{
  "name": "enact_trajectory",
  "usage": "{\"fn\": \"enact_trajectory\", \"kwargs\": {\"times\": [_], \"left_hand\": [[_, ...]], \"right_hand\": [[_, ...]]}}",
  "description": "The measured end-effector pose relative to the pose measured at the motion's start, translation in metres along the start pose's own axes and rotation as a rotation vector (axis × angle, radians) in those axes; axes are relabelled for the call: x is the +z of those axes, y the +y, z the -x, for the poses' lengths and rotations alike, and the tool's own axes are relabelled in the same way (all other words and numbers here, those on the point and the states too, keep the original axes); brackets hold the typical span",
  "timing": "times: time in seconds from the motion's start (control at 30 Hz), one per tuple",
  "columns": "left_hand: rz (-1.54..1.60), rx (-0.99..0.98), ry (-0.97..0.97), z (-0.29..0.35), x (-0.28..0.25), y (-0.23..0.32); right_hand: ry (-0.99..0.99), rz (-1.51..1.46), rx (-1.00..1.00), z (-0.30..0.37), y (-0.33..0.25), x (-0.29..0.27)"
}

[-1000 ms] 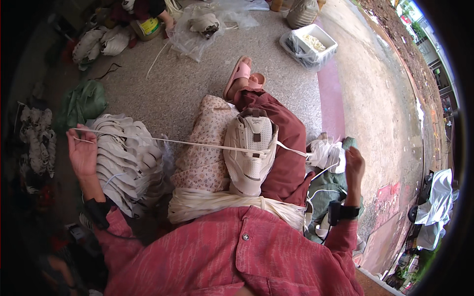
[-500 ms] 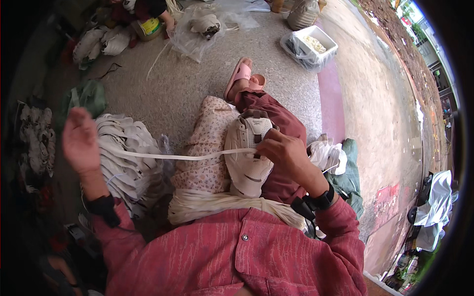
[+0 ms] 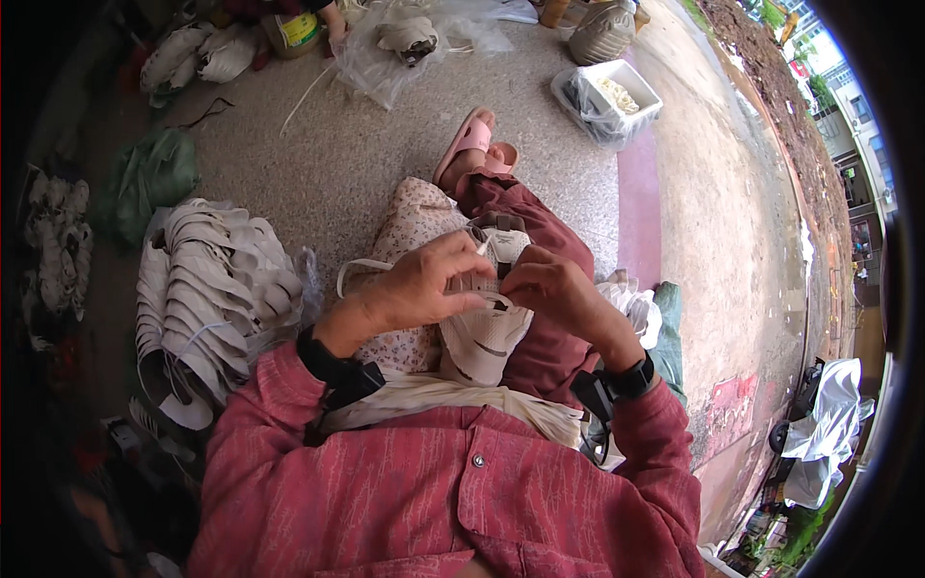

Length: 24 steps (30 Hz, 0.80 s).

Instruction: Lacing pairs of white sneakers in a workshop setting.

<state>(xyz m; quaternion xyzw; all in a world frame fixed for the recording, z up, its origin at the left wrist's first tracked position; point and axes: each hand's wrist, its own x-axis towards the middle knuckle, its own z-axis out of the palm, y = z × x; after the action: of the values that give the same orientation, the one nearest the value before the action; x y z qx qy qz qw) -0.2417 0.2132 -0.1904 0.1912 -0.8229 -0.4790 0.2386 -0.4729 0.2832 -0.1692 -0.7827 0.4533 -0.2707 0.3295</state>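
A cream shoe upper (image 3: 479, 347) with a brown collar and tongue rests on my lap, over a flowered cloth (image 3: 400, 217) and my dark red trousers. My left hand (image 3: 414, 282) is over the upper's left side, fingers pinched on a flat white shoelace (image 3: 355, 267) that loops out behind the hand. From the other side my right hand (image 3: 554, 289) closes thumb and fingers on the upper near its eyelets. The fingertips of both hands nearly meet; the exact grip on the lace is partly hidden. A bundle of pale laces (image 3: 448, 397) lies across my waist.
Stacked shoe uppers (image 3: 217, 299) stand at my left, and more white pieces (image 3: 631, 306) lie at my right beside green cloth. Ahead are a white box (image 3: 631, 91) in clear plastic and a plastic bag (image 3: 376, 72). Another person's hand (image 3: 335, 29) shows at the top.
My left hand has come from the far left, where it was raised apart from the shoe, to the upper. The lace, stretched leftward before, now loops behind that hand.
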Motion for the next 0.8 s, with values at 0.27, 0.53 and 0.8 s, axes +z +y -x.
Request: {"fn": "enact_trajectory", "kwargs": {"times": [0.27,0.53,0.8], "left_hand": [[-0.013,0.12,-0.007,0.012,0.015,-0.012],[0.056,0.063,0.014,0.015,0.021,-0.018],[0.051,0.105,-0.018,0.015,0.015,-0.021]], "right_hand": [[-0.092,0.422,0.098,0.001,-0.015,0.014],[-0.193,-0.194,0.107,-0.005,-0.003,0.007],[-0.123,0.445,0.316,-0.019,-0.03,0.015]]}}
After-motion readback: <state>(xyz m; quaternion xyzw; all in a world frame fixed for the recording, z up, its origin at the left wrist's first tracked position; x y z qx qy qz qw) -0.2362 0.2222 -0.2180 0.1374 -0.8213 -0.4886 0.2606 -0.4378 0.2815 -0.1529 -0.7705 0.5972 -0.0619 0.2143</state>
